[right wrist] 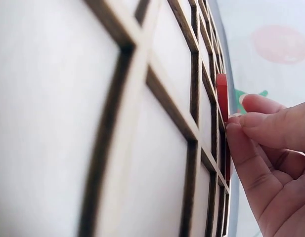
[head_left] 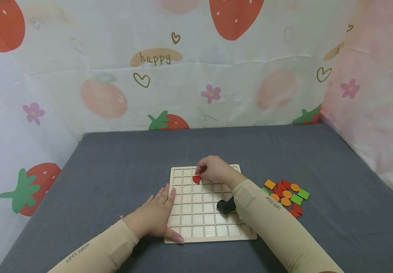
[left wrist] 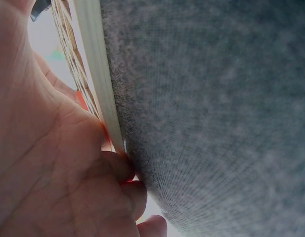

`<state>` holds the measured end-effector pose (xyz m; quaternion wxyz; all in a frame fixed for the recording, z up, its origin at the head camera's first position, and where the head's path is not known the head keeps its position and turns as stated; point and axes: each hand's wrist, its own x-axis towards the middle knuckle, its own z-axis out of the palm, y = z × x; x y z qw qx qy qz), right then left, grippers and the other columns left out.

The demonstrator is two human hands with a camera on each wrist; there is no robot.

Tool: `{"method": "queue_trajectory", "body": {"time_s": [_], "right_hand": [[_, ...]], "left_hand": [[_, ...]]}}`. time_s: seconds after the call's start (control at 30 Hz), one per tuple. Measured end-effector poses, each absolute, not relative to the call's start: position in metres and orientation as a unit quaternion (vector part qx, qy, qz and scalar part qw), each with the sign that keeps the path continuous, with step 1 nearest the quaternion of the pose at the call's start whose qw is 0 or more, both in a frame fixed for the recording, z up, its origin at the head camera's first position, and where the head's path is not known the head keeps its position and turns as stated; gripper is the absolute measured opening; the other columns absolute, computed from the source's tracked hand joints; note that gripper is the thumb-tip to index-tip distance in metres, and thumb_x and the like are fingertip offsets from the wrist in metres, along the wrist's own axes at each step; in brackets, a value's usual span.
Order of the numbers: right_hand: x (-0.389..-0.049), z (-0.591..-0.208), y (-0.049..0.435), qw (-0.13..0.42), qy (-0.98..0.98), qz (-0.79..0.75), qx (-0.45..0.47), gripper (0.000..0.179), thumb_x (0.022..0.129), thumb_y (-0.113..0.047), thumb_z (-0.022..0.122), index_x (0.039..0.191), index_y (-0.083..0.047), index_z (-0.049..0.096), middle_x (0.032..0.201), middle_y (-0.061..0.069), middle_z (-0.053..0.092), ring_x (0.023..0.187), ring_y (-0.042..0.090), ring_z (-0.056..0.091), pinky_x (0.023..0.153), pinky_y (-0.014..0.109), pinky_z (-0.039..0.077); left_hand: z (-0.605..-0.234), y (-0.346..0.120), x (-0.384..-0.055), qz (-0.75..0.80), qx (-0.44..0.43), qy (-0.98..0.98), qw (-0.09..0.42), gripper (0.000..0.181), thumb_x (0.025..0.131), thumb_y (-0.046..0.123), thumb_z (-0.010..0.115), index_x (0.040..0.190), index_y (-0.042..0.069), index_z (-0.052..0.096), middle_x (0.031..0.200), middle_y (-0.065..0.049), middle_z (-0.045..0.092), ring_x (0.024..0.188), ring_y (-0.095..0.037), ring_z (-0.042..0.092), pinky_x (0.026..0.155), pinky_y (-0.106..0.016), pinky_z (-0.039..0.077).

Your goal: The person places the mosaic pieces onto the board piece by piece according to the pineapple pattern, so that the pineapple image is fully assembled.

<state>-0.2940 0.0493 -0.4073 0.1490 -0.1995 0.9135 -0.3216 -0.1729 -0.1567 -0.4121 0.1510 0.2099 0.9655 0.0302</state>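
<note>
A square wooden grid board [head_left: 210,239] with pale cells lies on the dark grey cloth. My left hand [head_left: 155,216] rests at its near left corner, fingers extended along the left edge and thumb over the front rim. In the left wrist view the fingers touch the board's side [left wrist: 100,74]. Over the far part of the grid, my right hand [head_left: 213,169] pinches a red wedge-shaped piece [head_left: 196,179] with a rounded edge. The right wrist view shows thumb and fingertips together against the red piece [right wrist: 221,96], which stands above the grid lines; its lower part is partly hidden.
Right of the board lies a loose group of pieces: red ones [head_left: 297,209], orange discs [head_left: 286,201], an orange square [head_left: 269,184] and green squares [head_left: 304,194]. My right forearm hides some. A black wrist camera [head_left: 226,206] hangs over the grid. Printed curtains [head_left: 183,94] stand behind the table.
</note>
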Motion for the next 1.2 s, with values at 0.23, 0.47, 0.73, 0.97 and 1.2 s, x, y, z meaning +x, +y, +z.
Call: {"method": "queue_trajectory", "body": {"time_s": [0.23,0.47,0.73,0.97,1.2], "right_hand": [[-0.2931,-0.4063,0.0506,0.159,0.909,-0.332,-0.195,0.014,0.080,-0.004,0.067,0.081,-0.018,0.069,0.084,-0.005,0.063,0.084,0.012,0.056,0.075,0.029,0.046],[-0.2923,-0.4045,0.0476,0.159,0.908,-0.324,-0.214,0.008,0.078,-0.012,0.072,0.082,-0.018,0.068,0.082,-0.006,0.063,0.081,0.012,0.056,0.073,0.029,0.046],[-0.2919,-0.4069,0.0452,0.146,0.917,-0.300,-0.219,0.008,0.078,-0.012,0.072,0.076,-0.019,0.068,0.076,-0.007,0.062,0.078,0.011,0.055,0.072,0.028,0.045],[-0.2929,-0.4071,0.0440,0.135,0.920,-0.285,-0.234,0.008,0.075,-0.015,0.075,0.075,-0.018,0.069,0.073,-0.008,0.062,0.075,0.011,0.055,0.070,0.028,0.045],[-0.2931,-0.4080,0.0443,0.136,0.921,-0.278,-0.238,0.010,0.072,-0.016,0.078,0.077,-0.017,0.069,0.074,-0.007,0.061,0.075,0.011,0.054,0.070,0.028,0.044]], "left_hand": [[-0.4127,-0.1568,-0.1727,0.032,0.210,0.965,0.152,0.139,0.046,0.086,0.055,0.145,-0.002,0.012,0.149,-0.025,0.005,0.137,-0.037,0.010,0.104,-0.053,0.022],[-0.4111,-0.1568,-0.1719,0.035,0.211,0.965,0.150,0.138,0.047,0.086,0.056,0.145,-0.002,0.013,0.149,-0.025,0.006,0.137,-0.037,0.011,0.104,-0.053,0.022],[-0.4098,-0.1562,-0.1713,0.037,0.213,0.965,0.151,0.138,0.047,0.085,0.057,0.145,-0.002,0.013,0.149,-0.025,0.006,0.137,-0.037,0.011,0.104,-0.053,0.022],[-0.4118,-0.1569,-0.1722,0.040,0.214,0.964,0.152,0.138,0.047,0.085,0.056,0.145,-0.002,0.013,0.149,-0.026,0.005,0.137,-0.038,0.010,0.104,-0.054,0.022],[-0.4134,-0.1573,-0.1730,0.031,0.209,0.965,0.155,0.139,0.046,0.086,0.055,0.145,-0.001,0.011,0.149,-0.025,0.005,0.137,-0.037,0.010,0.104,-0.053,0.021]]}}
